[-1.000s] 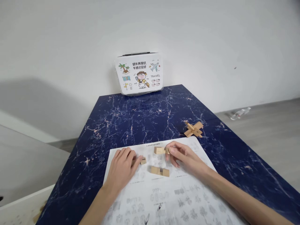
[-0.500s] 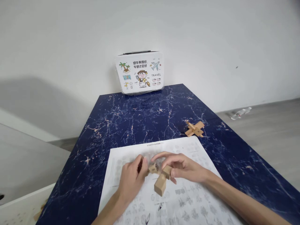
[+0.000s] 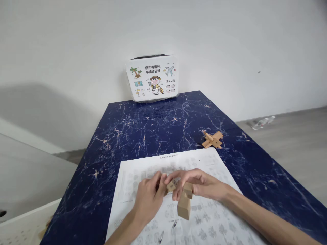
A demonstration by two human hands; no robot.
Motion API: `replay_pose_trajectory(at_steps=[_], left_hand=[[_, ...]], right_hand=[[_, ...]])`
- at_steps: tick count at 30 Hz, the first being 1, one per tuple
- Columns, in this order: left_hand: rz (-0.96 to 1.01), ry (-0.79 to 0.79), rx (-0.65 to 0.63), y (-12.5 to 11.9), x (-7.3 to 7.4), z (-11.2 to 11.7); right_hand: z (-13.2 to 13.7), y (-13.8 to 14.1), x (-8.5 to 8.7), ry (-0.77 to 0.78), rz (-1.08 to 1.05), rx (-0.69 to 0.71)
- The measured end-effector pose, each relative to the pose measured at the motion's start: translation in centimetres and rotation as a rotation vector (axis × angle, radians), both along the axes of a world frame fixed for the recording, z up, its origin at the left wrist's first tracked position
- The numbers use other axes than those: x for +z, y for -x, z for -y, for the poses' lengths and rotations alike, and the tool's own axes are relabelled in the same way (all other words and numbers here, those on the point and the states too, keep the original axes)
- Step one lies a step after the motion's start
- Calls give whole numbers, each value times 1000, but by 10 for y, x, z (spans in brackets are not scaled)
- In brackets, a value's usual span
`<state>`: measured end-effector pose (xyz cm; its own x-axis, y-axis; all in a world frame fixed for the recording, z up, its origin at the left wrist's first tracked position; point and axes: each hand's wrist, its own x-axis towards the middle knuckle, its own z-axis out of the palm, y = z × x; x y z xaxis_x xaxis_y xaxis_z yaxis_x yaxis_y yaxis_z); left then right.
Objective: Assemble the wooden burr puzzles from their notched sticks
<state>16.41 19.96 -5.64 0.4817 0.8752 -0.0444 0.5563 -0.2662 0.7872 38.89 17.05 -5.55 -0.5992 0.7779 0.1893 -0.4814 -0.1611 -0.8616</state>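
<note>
My left hand (image 3: 150, 194) is closed on a small wooden puzzle piece (image 3: 171, 185), whose marked end sticks out past the thumb. Between the thumb and fingers of my right hand (image 3: 204, 183) are notched wooden puzzle pieces (image 3: 184, 206), one blocky end hanging down toward me. Whether these are one piece or two locked together, I cannot tell. The right fingertips reach over to the left hand's piece and seem to touch it. Both hands are just above a printed sheet (image 3: 127, 221) with rows of small grey diagrams.
A cross-shaped assembly of flat wooden pieces (image 3: 213, 140) lies beyond the sheet's far right corner on the blue marbled table (image 3: 153, 132). A white cartoon-printed case (image 3: 153, 80) stands at the back against the wall. On the floor at right lies a plastic bottle (image 3: 263, 123). A white container (image 3: 22, 224) is at lower left.
My left hand has moved right, bringing its piece closer to my right hand. The pieces in my right hand have shifted right and turned, and its fingers now reach onto the left piece.
</note>
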Motion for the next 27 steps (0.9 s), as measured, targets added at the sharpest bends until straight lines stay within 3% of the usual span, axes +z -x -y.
replay_pose_trajectory(at_steps=[3, 7, 12, 15, 22, 24, 27], left_hand=[[37, -10, 27, 0, 2, 1], [156, -52, 168, 0, 4, 5], [328, 161, 4, -1, 3, 10], [379, 172, -8, 0, 3, 8], [211, 98, -123, 4, 2, 3], [185, 124, -130, 3, 2, 2], [227, 233, -133, 0, 5, 1]], right_hand=[[1, 0, -2, 12, 16, -62], [-1, -3, -5, -25, 126, -290], [-6, -4, -7, -136, 270, -486], [-6, -4, -9, -161, 330, -523], [-5, -1, -10, -186, 382, -508], [-4, 1, -9, -185, 382, -517], [-3, 2, -8, -119, 415, -640]])
